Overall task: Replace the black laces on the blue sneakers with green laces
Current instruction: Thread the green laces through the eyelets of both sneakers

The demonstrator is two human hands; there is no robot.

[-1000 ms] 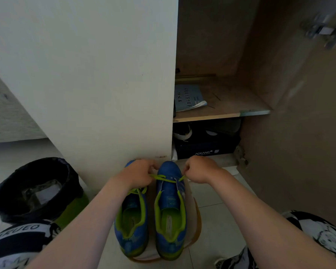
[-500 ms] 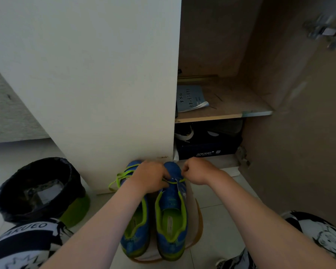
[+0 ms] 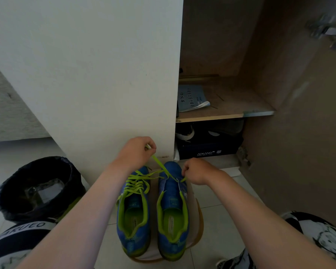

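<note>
Two blue sneakers with green lining stand side by side on the floor, toes toward the cupboard. The left sneaker (image 3: 133, 216) is laced with a green lace (image 3: 137, 181). The right sneaker (image 3: 172, 214) has a green lace (image 3: 160, 165) running through its front eyelets only. My left hand (image 3: 136, 151) is raised above the toes, pinching one end of that lace and holding it taut. My right hand (image 3: 197, 171) pinches the other end at the shoe's right side. No black lace is in view.
A bin with a black bag (image 3: 37, 188) stands at the left. A white cupboard panel (image 3: 97, 74) rises right behind the shoes. To the right, an open cupboard has a shelf (image 3: 231, 114) with a booklet (image 3: 191, 98) and a dark shoebox (image 3: 208, 148) below. My knees frame the bottom corners.
My left hand has lifted up and away from the shoes, drawing the green lace taut through the right sneaker. The laced top of the left sneaker is now uncovered. My right hand stayed low.
</note>
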